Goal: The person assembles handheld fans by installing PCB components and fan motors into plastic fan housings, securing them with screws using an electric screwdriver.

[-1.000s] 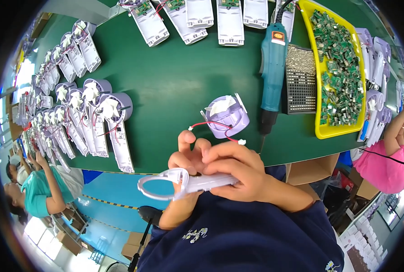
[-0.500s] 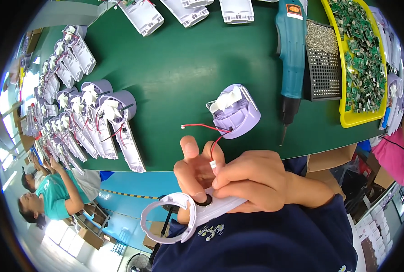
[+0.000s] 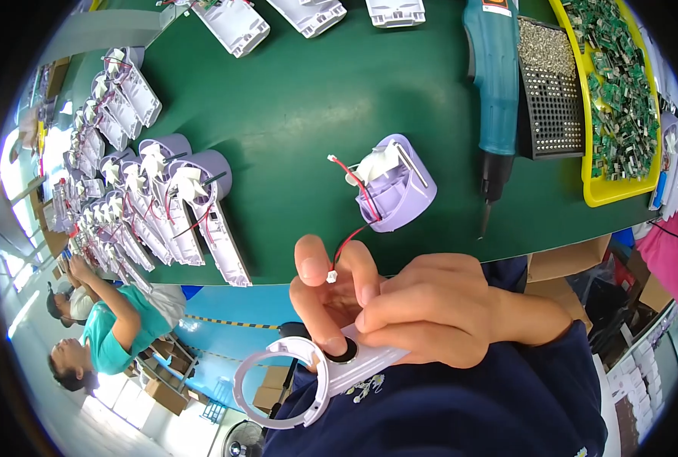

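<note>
A pale lavender plastic handle shell (image 3: 369, 363) with an open ring at its left end is held between my two hands, low in front of my body. My left hand (image 3: 317, 305) closes on it beside the ring, a finger on a dark round part (image 3: 344, 351). Around the shell's right end, the fingers of my right hand (image 3: 438, 312) are wrapped. Just above, a lavender fan housing (image 3: 407, 190) with white blades lies on the green table. One red-and-black lead runs from it to a white connector (image 3: 332, 276) at my left fingers; another red lead (image 3: 346, 172) lies against the housing.
A teal electric screwdriver (image 3: 497, 91) lies at the right, beside a black screw tray (image 3: 552, 114) and a yellow bin (image 3: 594, 171) of small green circuit boards. Rows of fan assemblies (image 3: 205, 179) line the left. White shells (image 3: 236, 30) lie along the far side. Another person (image 3: 129, 320) is at left.
The white connector has shifted left, away from my right fingertips toward my left fingers. The other red lead has swung up against the fan housing. Both hands keep the shell; the view has shifted slightly.
</note>
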The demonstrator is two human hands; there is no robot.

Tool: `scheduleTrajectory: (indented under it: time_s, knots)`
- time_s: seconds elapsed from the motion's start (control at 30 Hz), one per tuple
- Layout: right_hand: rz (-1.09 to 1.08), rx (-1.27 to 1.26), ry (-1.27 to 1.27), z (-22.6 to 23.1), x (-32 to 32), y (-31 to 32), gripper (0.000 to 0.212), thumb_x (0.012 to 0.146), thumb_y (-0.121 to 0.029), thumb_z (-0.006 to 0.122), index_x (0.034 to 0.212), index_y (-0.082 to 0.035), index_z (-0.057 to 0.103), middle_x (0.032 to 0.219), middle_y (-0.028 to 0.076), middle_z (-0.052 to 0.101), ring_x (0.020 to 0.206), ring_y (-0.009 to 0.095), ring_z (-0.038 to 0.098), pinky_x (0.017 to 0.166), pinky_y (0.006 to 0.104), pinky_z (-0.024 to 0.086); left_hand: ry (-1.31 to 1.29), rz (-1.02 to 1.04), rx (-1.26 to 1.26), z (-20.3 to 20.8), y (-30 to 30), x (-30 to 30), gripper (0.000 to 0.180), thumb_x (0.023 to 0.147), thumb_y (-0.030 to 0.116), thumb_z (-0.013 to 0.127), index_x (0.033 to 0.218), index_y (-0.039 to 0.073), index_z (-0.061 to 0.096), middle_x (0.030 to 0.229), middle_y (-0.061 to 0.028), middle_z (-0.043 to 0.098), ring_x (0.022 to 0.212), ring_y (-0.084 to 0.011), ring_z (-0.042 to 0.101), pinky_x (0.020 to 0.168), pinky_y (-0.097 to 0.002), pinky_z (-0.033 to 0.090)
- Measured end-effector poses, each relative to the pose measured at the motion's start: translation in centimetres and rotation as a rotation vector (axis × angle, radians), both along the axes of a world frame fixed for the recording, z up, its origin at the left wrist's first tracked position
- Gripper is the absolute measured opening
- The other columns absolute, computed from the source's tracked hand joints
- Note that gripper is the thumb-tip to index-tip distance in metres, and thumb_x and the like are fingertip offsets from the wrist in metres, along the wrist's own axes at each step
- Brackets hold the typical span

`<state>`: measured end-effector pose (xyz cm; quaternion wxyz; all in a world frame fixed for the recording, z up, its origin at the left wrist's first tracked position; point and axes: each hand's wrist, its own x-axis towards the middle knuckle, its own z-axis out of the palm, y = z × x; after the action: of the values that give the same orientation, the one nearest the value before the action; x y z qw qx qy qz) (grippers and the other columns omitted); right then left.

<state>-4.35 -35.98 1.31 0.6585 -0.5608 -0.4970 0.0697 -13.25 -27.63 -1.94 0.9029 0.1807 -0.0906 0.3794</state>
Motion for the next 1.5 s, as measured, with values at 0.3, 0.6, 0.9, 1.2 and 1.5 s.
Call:
scheduleTrajectory:
  time_s: [0.3,0.6,0.9,1.2,1.5]
  knots:
    - [-0.046,0.057,0.012,0.0,-0.4,0.3,0.017,0.072,-0.002,0.075,0.086,0.002,0.067,0.094,0.015,0.066,0.059,0.016,0.062,0.047,0.0237,0.047,-0.018,-0.085,-0.127,1.1,0.2,0.4,0.023,0.079,-0.003,0.068,0.061,0.010,0.066,0.137,0.0037,0.043,0.089,-0.0210,0.045,0.072,-0.0324,0.042]
    - [-0.061,0.097,-0.022,0.0,-0.2,0.6,0.015,0.074,-0.001,0.072,0.086,0.005,0.067,0.095,0.016,0.065,0.055,0.014,0.059,0.044,0.0232,0.046,-0.051,-0.128,-0.075,1.0,0.6,0.1,0.021,0.080,-0.003,0.067,0.062,0.009,0.066,0.134,0.0023,0.044,0.089,-0.0217,0.045,0.071,-0.0336,0.042]
    - [-0.028,0.085,-0.025,0.4,0.0,0.6,0.016,0.072,0.001,0.072,0.087,0.005,0.067,0.096,0.016,0.066,0.056,0.015,0.059,0.045,0.0236,0.045,-0.040,-0.141,-0.084,1.0,1.0,-0.1,0.023,0.080,-0.002,0.066,0.060,0.009,0.067,0.132,0.0013,0.045,0.090,-0.0234,0.045,0.076,-0.0343,0.042]
    - [-0.097,0.055,-0.026,0.5,-0.6,0.8,0.014,0.072,-0.004,0.069,0.085,0.001,0.064,0.092,0.006,0.066,0.056,0.011,0.053,0.047,0.0229,0.035,-0.091,-0.145,-0.122,0.8,0.7,0.2,0.023,0.077,-0.004,0.066,0.058,0.009,0.067,0.132,0.0016,0.046,0.090,-0.0241,0.044,0.079,-0.0340,0.042]
    - [-0.076,0.064,-0.032,0.6,-0.4,0.8,0.010,0.072,-0.003,0.068,0.079,0.000,0.063,0.092,0.007,0.066,0.058,0.012,0.053,0.046,0.0237,0.034,-0.103,-0.114,-0.115,0.6,0.6,0.2,0.022,0.076,-0.005,0.066,0.060,0.010,0.068,0.131,0.0003,0.047,0.090,-0.0239,0.044,0.081,-0.0337,0.041]
